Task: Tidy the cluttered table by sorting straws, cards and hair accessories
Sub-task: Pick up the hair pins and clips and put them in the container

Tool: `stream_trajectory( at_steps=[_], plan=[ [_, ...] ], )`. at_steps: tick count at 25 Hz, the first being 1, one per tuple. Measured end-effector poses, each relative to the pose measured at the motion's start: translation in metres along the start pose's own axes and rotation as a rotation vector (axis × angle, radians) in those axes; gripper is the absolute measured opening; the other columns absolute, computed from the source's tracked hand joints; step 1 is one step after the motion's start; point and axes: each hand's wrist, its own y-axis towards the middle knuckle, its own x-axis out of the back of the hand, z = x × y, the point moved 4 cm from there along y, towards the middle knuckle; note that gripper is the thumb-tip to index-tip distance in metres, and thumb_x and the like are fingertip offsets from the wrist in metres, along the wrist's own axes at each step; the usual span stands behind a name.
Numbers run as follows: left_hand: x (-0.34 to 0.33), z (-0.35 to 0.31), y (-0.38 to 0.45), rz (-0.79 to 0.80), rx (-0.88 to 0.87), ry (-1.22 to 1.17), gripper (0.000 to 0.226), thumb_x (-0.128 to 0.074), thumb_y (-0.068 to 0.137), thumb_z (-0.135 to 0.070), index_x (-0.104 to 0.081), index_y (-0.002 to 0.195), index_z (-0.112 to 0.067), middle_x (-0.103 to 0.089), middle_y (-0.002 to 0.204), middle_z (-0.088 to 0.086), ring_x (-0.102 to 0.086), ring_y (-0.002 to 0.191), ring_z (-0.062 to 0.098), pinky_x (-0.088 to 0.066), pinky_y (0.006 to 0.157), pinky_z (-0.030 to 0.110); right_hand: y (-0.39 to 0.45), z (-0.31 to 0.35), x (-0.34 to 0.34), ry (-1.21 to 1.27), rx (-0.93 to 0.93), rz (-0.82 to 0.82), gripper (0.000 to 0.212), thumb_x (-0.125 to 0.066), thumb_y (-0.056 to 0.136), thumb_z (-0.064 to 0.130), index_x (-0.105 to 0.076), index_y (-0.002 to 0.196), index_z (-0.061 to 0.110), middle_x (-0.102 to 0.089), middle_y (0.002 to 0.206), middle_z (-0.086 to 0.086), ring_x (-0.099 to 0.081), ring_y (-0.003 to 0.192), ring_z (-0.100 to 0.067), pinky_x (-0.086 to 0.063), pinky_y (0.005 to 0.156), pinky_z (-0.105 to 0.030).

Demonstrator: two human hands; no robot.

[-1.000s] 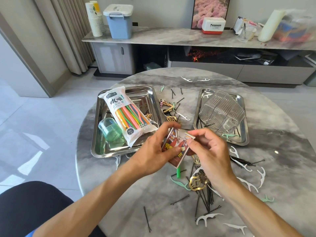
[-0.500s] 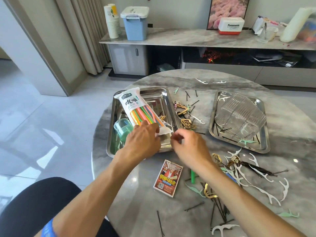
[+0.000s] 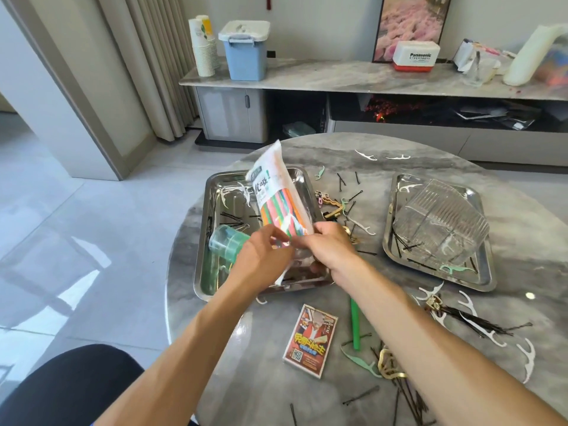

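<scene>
A clear bag of coloured straws (image 3: 276, 198) stands tilted up over the left steel tray (image 3: 212, 290). My left hand (image 3: 261, 256) and my right hand (image 3: 330, 245) both pinch its lower end. A red card pack (image 3: 310, 341) lies flat on the marble table (image 3: 522, 302) near me. A loose green straw (image 3: 355, 324) lies beside it. Black hairpins (image 3: 488, 325) and a gold hair clip (image 3: 388, 365) lie scattered at the front right, among white floss picks (image 3: 528, 358).
A green cup (image 3: 229, 245) lies on its side in the left tray with hairpins and floss picks. The right steel tray (image 3: 484, 281) holds an overturned clear ribbed container (image 3: 439, 224). More clips and pins (image 3: 333, 204) lie between the trays. A sideboard stands beyond.
The card pack left my hands and lies on the table. Both hands moved to the straw bag and tipped it upright from lying flat on the tray.
</scene>
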Motion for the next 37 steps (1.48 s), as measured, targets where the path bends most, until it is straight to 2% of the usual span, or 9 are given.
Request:
stream_trajectory(
  at_steps=[4, 7, 11, 15, 18, 21, 25, 30, 37],
  plan=[
    [0.001, -0.031, -0.015, -0.077, -0.142, -0.315, 0.080, -0.080, 0.071, -0.053, -0.037, 0.135, -0.030, -0.059, 0.125, -0.005, -0.062, 0.108, 0.012, -0.054, 0.091, 0.040, -0.064, -0.008, 0.041, 0.256, 0.159, 0.150, 0.039, -0.075, 0.085, 0.022, -0.061, 0.121, 0.024, -0.075, 0.102, 0.006, -0.074, 0.086, -0.016, -0.055, 0.051, -0.030],
    [-0.015, -0.051, -0.024, 0.177, -0.221, -0.495, 0.069, -0.088, 0.071, -0.033, -0.047, 0.127, -0.027, -0.072, 0.107, -0.006, -0.072, 0.095, 0.014, -0.060, 0.084, 0.041, -0.103, -0.027, 0.065, 0.017, 0.153, 0.292, 0.047, -0.080, 0.076, 0.038, -0.061, 0.119, 0.038, -0.072, 0.112, 0.013, -0.069, 0.099, -0.005, -0.056, 0.080, -0.035],
    [-0.012, -0.085, -0.039, 0.170, -0.651, 0.079, 0.068, -0.089, 0.068, -0.033, -0.047, 0.122, -0.043, -0.070, 0.097, -0.019, -0.068, 0.085, -0.006, -0.056, 0.074, 0.019, -0.109, 0.012, 0.145, 0.283, 0.339, 0.080, 0.067, -0.084, 0.066, 0.021, -0.056, 0.127, 0.030, -0.064, 0.129, -0.004, -0.065, 0.112, -0.020, -0.053, 0.091, -0.044],
    [0.005, -0.101, -0.038, 0.410, -0.801, 0.097, 0.070, -0.089, 0.068, -0.029, -0.051, 0.124, -0.049, -0.066, 0.112, -0.024, -0.067, 0.098, -0.001, -0.052, 0.079, 0.012, -0.126, 0.047, 0.196, 0.365, 0.523, 0.215, 0.036, -0.081, 0.076, 0.030, -0.072, 0.105, 0.010, -0.068, 0.114, -0.026, -0.069, 0.097, -0.044, -0.060, 0.063, -0.044],
    [0.011, -0.105, -0.037, 0.054, -0.893, 0.253, 0.075, -0.088, 0.069, -0.024, -0.052, 0.135, -0.032, -0.062, 0.124, -0.012, -0.061, 0.113, 0.012, -0.049, 0.095, 0.026, -0.120, 0.040, 0.188, 0.384, 0.487, 0.180, 0.048, -0.084, 0.075, 0.035, -0.070, 0.112, 0.009, -0.068, 0.113, -0.028, -0.069, 0.095, -0.045, -0.061, 0.068, -0.044],
    [0.006, -0.103, -0.048, -0.391, -0.839, 0.039, 0.064, -0.079, 0.077, -0.011, -0.049, 0.134, -0.012, -0.051, 0.132, 0.005, -0.051, 0.123, 0.021, -0.047, 0.101, 0.043, -0.107, 0.016, 0.147, 0.526, 0.443, -0.075, 0.041, -0.073, 0.082, 0.047, -0.069, 0.115, 0.024, -0.073, 0.113, -0.013, -0.071, 0.100, -0.036, -0.058, 0.084, -0.045],
    [-0.020, -0.097, -0.057, -0.078, -0.709, -0.312, 0.035, -0.075, 0.080, -0.040, -0.060, 0.110, -0.028, -0.056, 0.122, -0.005, -0.058, 0.118, 0.017, -0.057, 0.087, 0.038, -0.092, 0.002, 0.069, 0.408, 0.588, -0.067, 0.051, -0.060, 0.095, 0.036, -0.049, 0.143, 0.022, -0.064, 0.133, -0.003, -0.060, 0.123, -0.025, -0.051, 0.101, -0.036],
    [-0.017, -0.073, -0.050, -0.073, -0.553, -0.405, 0.026, -0.082, 0.074, -0.031, -0.068, 0.093, -0.019, -0.062, 0.129, -0.003, -0.061, 0.117, 0.006, -0.057, 0.090, 0.037, -0.089, 0.010, 0.054, 0.443, 0.667, 0.290, 0.060, -0.054, 0.089, 0.007, -0.045, 0.146, 0.019, -0.050, 0.148, -0.004, -0.043, 0.140, -0.023, -0.041, 0.109, -0.033],
    [-0.029, -0.078, -0.059, -0.098, -0.625, -0.301, 0.010, -0.079, 0.077, -0.029, -0.077, 0.085, -0.023, -0.063, 0.113, -0.023, -0.057, 0.120, -0.003, -0.053, 0.098, 0.036, -0.090, 0.003, 0.079, 0.475, 0.621, -0.056, 0.021, -0.062, 0.093, 0.013, -0.068, 0.112, 0.018, -0.073, 0.110, -0.007, -0.071, 0.097, -0.021, -0.057, 0.077, -0.027]
  ],
)
